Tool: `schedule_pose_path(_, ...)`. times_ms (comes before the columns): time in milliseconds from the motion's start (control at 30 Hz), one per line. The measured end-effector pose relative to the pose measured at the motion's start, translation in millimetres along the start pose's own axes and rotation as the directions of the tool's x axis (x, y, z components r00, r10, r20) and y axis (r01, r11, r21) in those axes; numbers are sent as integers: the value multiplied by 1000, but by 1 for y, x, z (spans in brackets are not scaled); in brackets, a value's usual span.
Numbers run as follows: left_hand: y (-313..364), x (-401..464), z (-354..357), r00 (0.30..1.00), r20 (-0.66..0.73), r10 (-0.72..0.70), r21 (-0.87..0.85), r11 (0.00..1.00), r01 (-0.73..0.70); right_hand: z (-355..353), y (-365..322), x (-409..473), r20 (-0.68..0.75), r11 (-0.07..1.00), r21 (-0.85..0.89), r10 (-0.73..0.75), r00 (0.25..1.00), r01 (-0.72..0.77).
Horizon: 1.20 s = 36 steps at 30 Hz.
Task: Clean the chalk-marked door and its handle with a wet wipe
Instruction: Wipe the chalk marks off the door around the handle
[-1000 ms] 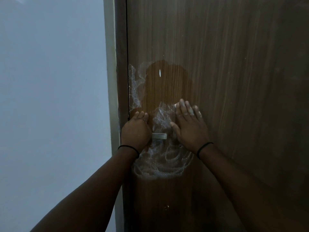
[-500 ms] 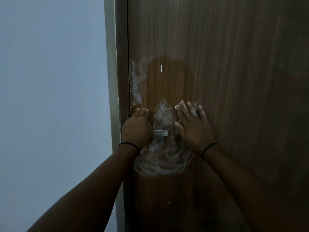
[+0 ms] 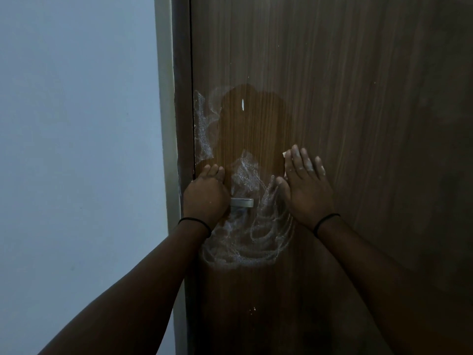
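Observation:
The brown wooden door [image 3: 358, 98] carries white chalk marks [image 3: 256, 239] scribbled around its silver handle [image 3: 243, 202], with more chalk along the left edge. A darker, damp-looking wiped patch [image 3: 250, 129] lies above the handle. My left hand [image 3: 204, 196] is curled over the handle's left end, hiding that part. My right hand [image 3: 304, 188] lies flat on the door to the right of the handle, pressing a white wet wipe [image 3: 283, 154]. Only a corner of the wipe shows beside my index finger.
A pale door frame [image 3: 166, 124] runs down the left of the door, with a plain light wall [image 3: 76, 149] beyond it. A small white fleck [image 3: 242, 104] sits inside the wiped patch. Both wrists wear thin black bands.
My right hand has slid to the right and slightly up across the door with the wipe under it. My left hand has stayed on the handle.

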<state>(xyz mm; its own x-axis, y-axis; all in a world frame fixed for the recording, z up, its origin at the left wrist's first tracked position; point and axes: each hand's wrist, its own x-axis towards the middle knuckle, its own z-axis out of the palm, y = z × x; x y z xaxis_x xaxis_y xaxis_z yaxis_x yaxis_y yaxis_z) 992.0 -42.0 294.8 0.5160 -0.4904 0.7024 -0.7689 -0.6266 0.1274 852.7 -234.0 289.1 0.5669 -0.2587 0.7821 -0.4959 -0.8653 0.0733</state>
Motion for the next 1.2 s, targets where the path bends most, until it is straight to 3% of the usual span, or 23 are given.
schedule_pose_path(200,-1,0,0,1000,-15,1,-9,1000,-1,10,-16,-14,63,994,36,-101,993,99)
schedule_pose_path(433,0,0,0,1000,-7,-14,-22,1000,14,8,-4,-1,-4,997,67,27,1000,-27)
schedule_pose_path(633,1,-1,-1,1000,-21,-14,-29,999,13,29,-23,-30,99,984,34,-175,980,173)
schedule_pose_path(833,0,0,0,1000,-21,4,-13,1000,-4,26,-9,-25,19,997,-11,-76,997,76)
schedule_pose_path(1033,-1,0,1,1000,-28,-5,-33,999,4,33,-14,-38,81,986,-5,-163,983,164)
schedule_pose_path(1200,-1,0,3,1000,-29,4,3,1000,-3,31,7,-41,46,999,-9,-31,998,31)
